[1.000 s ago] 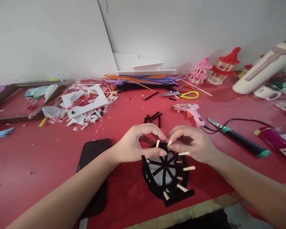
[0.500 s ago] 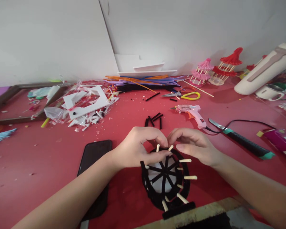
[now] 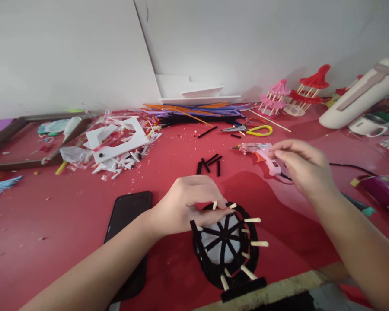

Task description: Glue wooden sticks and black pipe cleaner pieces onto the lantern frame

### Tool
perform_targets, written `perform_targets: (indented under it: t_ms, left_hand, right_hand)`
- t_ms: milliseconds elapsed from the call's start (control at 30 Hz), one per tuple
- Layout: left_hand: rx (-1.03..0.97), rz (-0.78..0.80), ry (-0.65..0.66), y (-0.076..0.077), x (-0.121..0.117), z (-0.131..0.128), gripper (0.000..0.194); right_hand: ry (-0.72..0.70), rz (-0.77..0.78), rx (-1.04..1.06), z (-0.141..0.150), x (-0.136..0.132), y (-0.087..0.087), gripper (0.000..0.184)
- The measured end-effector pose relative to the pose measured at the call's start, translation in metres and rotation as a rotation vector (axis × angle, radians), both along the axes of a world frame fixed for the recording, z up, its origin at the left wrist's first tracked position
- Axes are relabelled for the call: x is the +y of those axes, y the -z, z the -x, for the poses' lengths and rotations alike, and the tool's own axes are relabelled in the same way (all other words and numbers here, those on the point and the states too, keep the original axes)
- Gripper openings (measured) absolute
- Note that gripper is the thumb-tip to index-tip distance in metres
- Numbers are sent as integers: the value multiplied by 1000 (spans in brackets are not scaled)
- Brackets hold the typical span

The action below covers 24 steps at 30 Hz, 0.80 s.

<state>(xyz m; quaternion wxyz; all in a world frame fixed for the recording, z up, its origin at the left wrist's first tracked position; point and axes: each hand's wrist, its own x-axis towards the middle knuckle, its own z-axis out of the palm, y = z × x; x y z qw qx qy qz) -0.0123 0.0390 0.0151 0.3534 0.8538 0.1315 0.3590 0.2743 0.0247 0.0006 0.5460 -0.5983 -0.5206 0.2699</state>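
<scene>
My left hand [image 3: 197, 205] is closed on the far rim of a round black pipe-cleaner craft frame [image 3: 254, 259], thumb on the near side and fingers behind. The frame has black spokes over a white disc. Several short pale sticks [image 3: 259, 244] stick out around it. A straight black strip [image 3: 243, 290] joins stick ends at the near side. My right hand [image 3: 303, 166] is at the rear of a pink glue gun [image 3: 266, 153], which lies on the table. Its fingers are loosely curved, thumb slightly apart, tips overlapping the handle. Short black pipe-cleaner pieces [image 3: 209, 162] lie beyond the frame.
Yellow-handled scissors [image 3: 257, 130] and a bundle of pipe cleaners [image 3: 194, 110] lie at the back. A phone [image 3: 129, 216] is left of the frame. A cutter knife [image 3: 359, 205] is partly hidden under my right arm. White scraps [image 3: 119, 142], a tumbler [image 3: 359, 93] and a mug [image 3: 368, 125] stand around.
My right hand has left the frame's far rim and moved right and away to the glue gun. My left hand stays on the rim. The frame has barely shifted.
</scene>
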Motion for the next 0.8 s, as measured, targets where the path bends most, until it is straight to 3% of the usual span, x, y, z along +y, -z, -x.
perform_targets:
  t_ms: [100, 200, 367, 533, 800]
  left_hand:
    - [7, -11, -5, 0, 0, 1, 8]
    - [-4, -17, 4, 0, 0, 0, 7]
    - [-11, 92, 53, 0, 2, 0, 4]
    - [47, 267, 139, 1, 5, 2, 8]
    - [81, 412, 246, -2, 4, 5, 19]
  right_hand:
    - [161, -20, -239, -6, 2, -9, 8]
    - [231, 43, -432, -14, 5, -14, 14]
    - [196, 306, -666, -31, 14, -5, 27]
    - [99, 472, -704, -35, 19, 11, 38]
    - [60, 343, -936, -29, 23, 23, 37]
